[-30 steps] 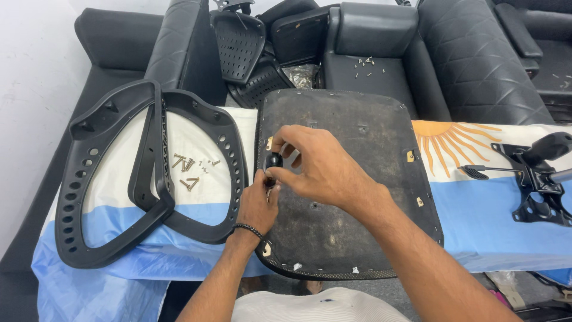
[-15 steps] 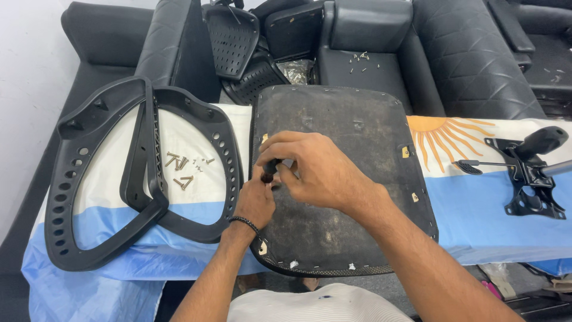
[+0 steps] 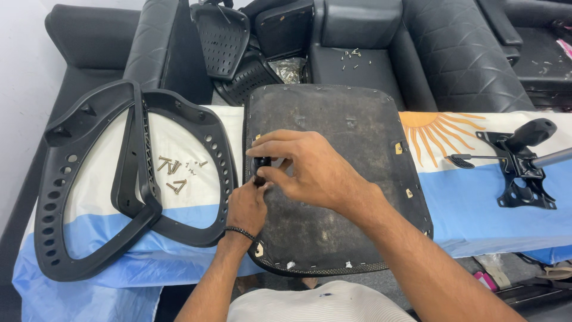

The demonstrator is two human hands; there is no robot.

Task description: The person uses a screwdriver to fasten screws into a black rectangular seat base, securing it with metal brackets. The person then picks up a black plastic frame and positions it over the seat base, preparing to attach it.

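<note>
Both hands meet at the left edge of an upturned seat pan (image 3: 345,197), dark and scuffed, lying flat on the desk (image 3: 476,203) with its long axis running away from the person. The right hand (image 3: 310,170) reaches across from the right, its fingers pinched narrow on a small black fitting (image 3: 261,164) sitting at the pan's left margin, roughly midway along that edge. The left hand (image 3: 247,206) comes up from directly below, its fingertips touching the underside of the same fitting; its grip is closed around that piece as far as can be seen, though the right hand hides part of it. The fitting lies just ahead of the left hand and under the right thumb, so both are equally close. To the left, a black armrest frame (image 3: 89,197) rests on the desk, with loose screws (image 3: 173,170) lying inside its opening, near but apart from the pan. A black tilt mechanism (image 3: 524,167) sits well apart at the right. The desk is covered with a blue-and-white cloth bearing a sun emblem. Behind stand black sofas (image 3: 369,53) holding further chair parts.
</note>
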